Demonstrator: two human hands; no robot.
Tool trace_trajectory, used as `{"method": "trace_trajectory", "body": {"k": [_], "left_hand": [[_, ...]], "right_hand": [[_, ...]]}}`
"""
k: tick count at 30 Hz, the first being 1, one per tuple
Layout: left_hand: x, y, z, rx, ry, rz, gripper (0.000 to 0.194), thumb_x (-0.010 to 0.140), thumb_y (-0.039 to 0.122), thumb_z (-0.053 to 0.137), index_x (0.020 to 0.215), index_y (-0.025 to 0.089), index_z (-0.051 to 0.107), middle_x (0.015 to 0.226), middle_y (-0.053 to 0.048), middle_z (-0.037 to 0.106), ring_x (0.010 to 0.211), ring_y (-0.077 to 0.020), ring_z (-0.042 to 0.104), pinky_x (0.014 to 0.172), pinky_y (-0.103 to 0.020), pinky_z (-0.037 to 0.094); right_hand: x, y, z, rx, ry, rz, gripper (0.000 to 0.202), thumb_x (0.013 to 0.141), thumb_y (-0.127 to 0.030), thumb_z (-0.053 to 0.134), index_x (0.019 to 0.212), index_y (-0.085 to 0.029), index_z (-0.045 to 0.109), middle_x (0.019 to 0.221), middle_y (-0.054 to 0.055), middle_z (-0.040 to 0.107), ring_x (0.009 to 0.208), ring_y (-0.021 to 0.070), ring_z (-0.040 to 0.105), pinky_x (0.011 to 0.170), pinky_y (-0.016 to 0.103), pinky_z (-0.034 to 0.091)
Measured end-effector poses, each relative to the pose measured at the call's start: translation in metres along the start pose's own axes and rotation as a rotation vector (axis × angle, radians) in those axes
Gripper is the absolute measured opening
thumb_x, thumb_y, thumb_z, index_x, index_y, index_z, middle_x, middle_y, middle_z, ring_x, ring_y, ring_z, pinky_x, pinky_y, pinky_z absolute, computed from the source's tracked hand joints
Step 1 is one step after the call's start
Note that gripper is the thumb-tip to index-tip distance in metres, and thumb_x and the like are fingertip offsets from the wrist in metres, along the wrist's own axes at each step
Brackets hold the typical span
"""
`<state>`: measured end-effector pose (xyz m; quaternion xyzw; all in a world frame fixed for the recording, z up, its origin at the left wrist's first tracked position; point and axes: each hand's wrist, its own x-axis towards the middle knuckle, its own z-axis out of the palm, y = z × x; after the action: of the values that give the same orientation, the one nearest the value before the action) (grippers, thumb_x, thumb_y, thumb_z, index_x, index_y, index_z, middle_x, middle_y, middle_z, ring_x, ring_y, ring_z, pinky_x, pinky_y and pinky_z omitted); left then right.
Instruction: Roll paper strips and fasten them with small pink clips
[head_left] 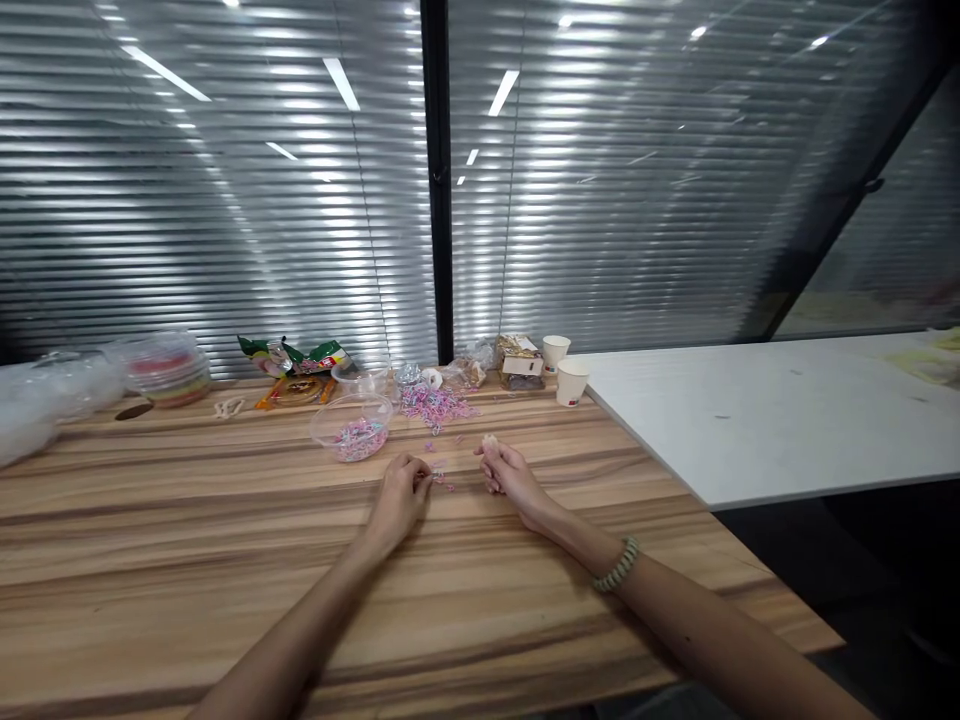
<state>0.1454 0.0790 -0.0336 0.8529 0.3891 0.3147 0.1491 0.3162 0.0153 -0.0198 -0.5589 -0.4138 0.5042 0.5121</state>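
Bare forearms (697, 620) stretch forward from the bottom edge over a wood-grained bench (225, 570), the right one wearing a braided green bracelet (618, 566) near the wrist. Printing on the green packet (330, 352) at the back is too small to read, as is the small coloured mark on the nearer paper cup (572, 390).

Small pink, white and bluish pieces (439, 478) lie scattered on the bench between the two hands, nearest the left fingertips. Beyond the hands, many more form a loose heap (435, 403), and others fill the bottom of a clear round bowl (321, 431) to its left.

Wrist low, the left hand (399, 492) bends its fingers down toward the thumb in a narrow pinch beside the scattered pieces; whether one is caught there cannot be told. Set a little to the right and slightly farther forward, the right hand (510, 472) is loosely curled, thumb side up, with something pale (490, 441) at its fingertips, too small to identify.

Along the back stand a stack of clear containers (169, 372) at left and a second paper cup (555, 352) at right, before silvery window blinds (225, 220).
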Motion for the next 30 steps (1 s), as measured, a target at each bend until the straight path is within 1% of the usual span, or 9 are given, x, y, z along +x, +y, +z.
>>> {"method": "trace_trajectory", "body": {"k": [6, 9, 11, 13, 15, 19, 23, 27, 30], "left_hand": [[0.0, 0.001, 0.0, 0.041, -0.029, 0.002, 0.012, 0.074, 0.015, 0.043, 0.07, 0.013, 0.054, 0.08, -0.008, 0.051, 0.08, -0.0165, 0.047, 0.075, -0.029, 0.036], [-0.001, 0.003, -0.002, 0.039, -0.038, -0.011, 0.01, 0.074, 0.014, 0.043, 0.069, 0.012, 0.052, 0.08, -0.008, 0.052, 0.081, -0.0171, 0.046, 0.076, -0.029, 0.035], [0.0, 0.006, -0.002, 0.0, -0.035, -0.028, 0.01, 0.074, 0.016, 0.043, 0.07, 0.012, 0.052, 0.08, -0.008, 0.053, 0.08, -0.017, 0.047, 0.075, -0.029, 0.035], [0.001, 0.009, -0.002, -0.099, -0.059, -0.075, 0.012, 0.075, 0.02, 0.044, 0.073, 0.012, 0.052, 0.078, -0.007, 0.054, 0.076, -0.0161, 0.048, 0.072, -0.027, 0.035], [0.002, 0.012, -0.001, -0.26, -0.124, -0.125, 0.016, 0.076, 0.025, 0.044, 0.075, 0.012, 0.052, 0.075, -0.005, 0.055, 0.072, -0.0145, 0.049, 0.069, -0.025, 0.036], [0.002, 0.018, 0.001, -0.547, -0.22, -0.14, 0.02, 0.074, 0.032, 0.047, 0.072, 0.012, 0.049, 0.073, -0.003, 0.053, 0.069, -0.0117, 0.048, 0.066, -0.022, 0.036], [0.0, 0.025, 0.0, -0.664, -0.272, -0.112, 0.023, 0.073, 0.034, 0.05, 0.071, 0.011, 0.048, 0.072, -0.002, 0.051, 0.071, -0.0106, 0.046, 0.068, -0.02, 0.036], [-0.001, 0.028, -0.001, -0.671, -0.29, -0.096, 0.025, 0.074, 0.035, 0.05, 0.071, 0.011, 0.05, 0.071, -0.003, 0.05, 0.07, -0.0104, 0.045, 0.067, -0.02, 0.035], [-0.001, 0.029, -0.001, -0.677, -0.293, -0.092, 0.026, 0.074, 0.036, 0.049, 0.072, 0.01, 0.051, 0.072, -0.003, 0.051, 0.071, -0.011, 0.045, 0.068, -0.021, 0.035]], "right_hand": [[0.0, 0.0, -0.001, -0.029, -0.025, 0.013, 0.069, 0.058, -0.068, 0.031, 0.101, -0.014, 0.036, 0.051, -0.005, 0.028, 0.044, -0.0099, 0.023, 0.043, 0.007, 0.023], [0.002, 0.004, -0.003, -0.052, -0.023, 0.005, 0.068, 0.058, -0.065, 0.036, 0.103, -0.014, 0.036, 0.052, -0.005, 0.034, 0.046, -0.0104, 0.023, 0.045, 0.005, 0.022], [0.003, 0.005, -0.003, -0.078, -0.009, -0.056, 0.065, 0.057, -0.061, 0.041, 0.101, -0.013, 0.04, 0.059, -0.004, 0.042, 0.05, -0.0111, 0.025, 0.049, 0.003, 0.023], [0.002, 0.005, -0.003, -0.121, -0.006, -0.146, 0.06, 0.056, -0.056, 0.046, 0.098, -0.012, 0.044, 0.072, -0.002, 0.05, 0.058, -0.0114, 0.031, 0.054, 0.001, 0.026], [-0.002, 0.002, -0.001, -0.18, -0.03, -0.208, 0.058, 0.055, -0.053, 0.05, 0.096, -0.012, 0.048, 0.086, 0.0, 0.053, 0.068, -0.0104, 0.038, 0.062, 0.0, 0.03], [-0.01, -0.007, 0.002, -0.268, -0.139, -0.209, 0.055, 0.056, -0.052, 0.05, 0.096, -0.015, 0.051, 0.098, -0.001, 0.052, 0.081, -0.0079, 0.045, 0.075, 0.002, 0.035], [-0.012, -0.009, 0.002, -0.326, -0.162, -0.19, 0.055, 0.057, -0.055, 0.047, 0.093, -0.014, 0.052, 0.093, -0.001, 0.054, 0.078, -0.0081, 0.046, 0.075, 0.003, 0.036], [-0.01, -0.006, 0.0, -0.364, -0.152, -0.2, 0.057, 0.056, -0.057, 0.046, 0.086, -0.009, 0.052, 0.086, 0.0, 0.055, 0.072, -0.0086, 0.044, 0.07, 0.002, 0.034], [-0.009, -0.004, -0.001, -0.375, -0.148, -0.214, 0.057, 0.057, -0.058, 0.045, 0.087, -0.01, 0.051, 0.085, 0.0, 0.054, 0.071, -0.0089, 0.043, 0.069, 0.002, 0.034]]}}
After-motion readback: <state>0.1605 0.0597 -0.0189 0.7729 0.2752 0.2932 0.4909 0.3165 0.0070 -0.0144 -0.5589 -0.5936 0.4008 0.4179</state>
